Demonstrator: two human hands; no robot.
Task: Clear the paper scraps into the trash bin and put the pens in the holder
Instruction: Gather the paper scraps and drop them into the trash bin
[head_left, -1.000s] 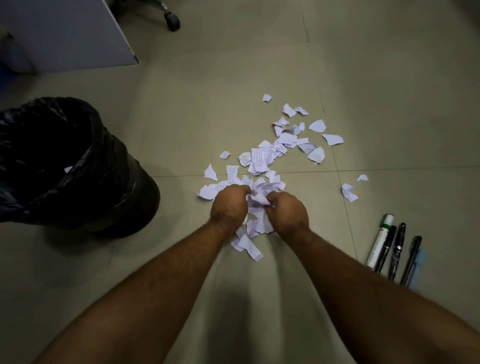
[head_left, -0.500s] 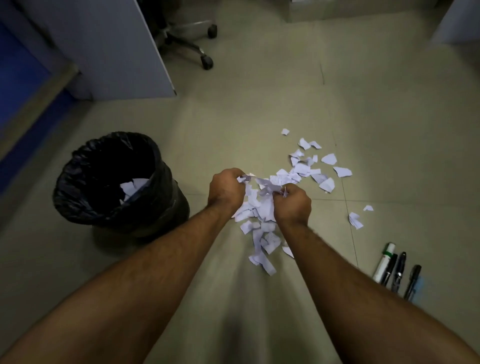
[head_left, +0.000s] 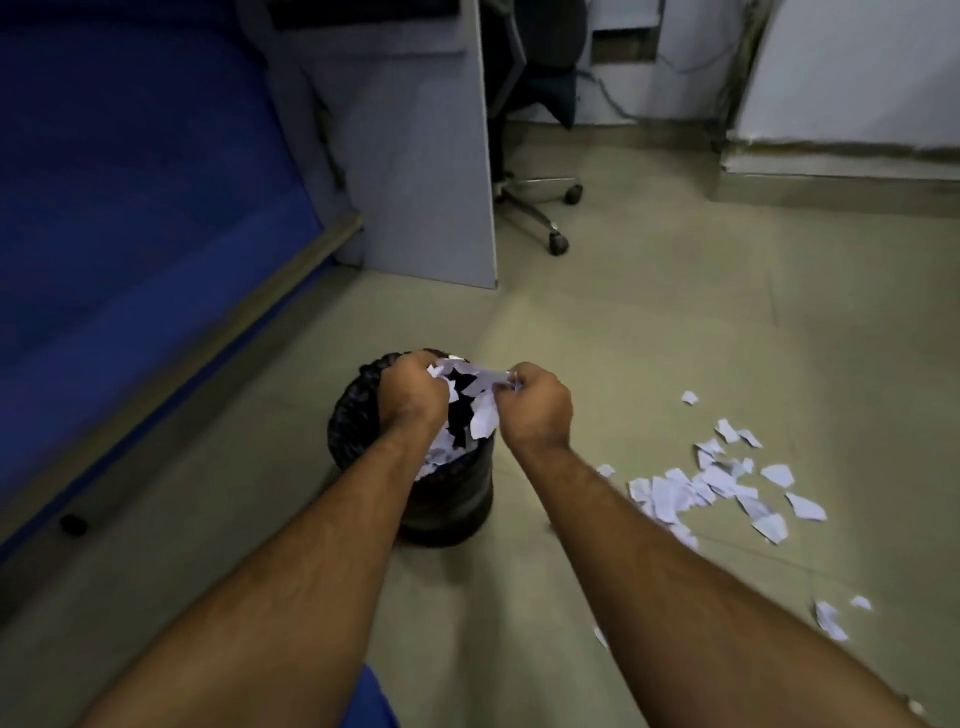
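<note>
Both hands over the trash bin, which stands on the floor lined with a black bag, just in front of the blue partition's foot. Left hand and right hand face each other with a wad of paper scraps bunched between them; the fingers of each hand curl inward and press the paper from either side, knuckles toward the camera, so the fingertips themselves are hidden. Two hands cupped together make sense here: the pieces are small, light and loose, and a one-handed grab would likely shed them. The wad sits directly above the bin mouth, left hand overlapping the rim, right hand at its right edge, so anything that slips should fall inside. Some white pieces show below the left wrist against the dark liner; whether they lie in the bin or hang from the wad, cannot tell, as the frame is motion-blurred. Judged step: release of this handful into the bin. A good share of the job looks to remain: a spread of loose scraps lies on the floor to the right, well apart from the bin, with a few stragglers nearer the right forearm. Pens and holder are not in view. An office chair stands behind a grey panel further back. Risk as I read it: opening the hands too wide or too high lets pieces drift past the rim.
</note>
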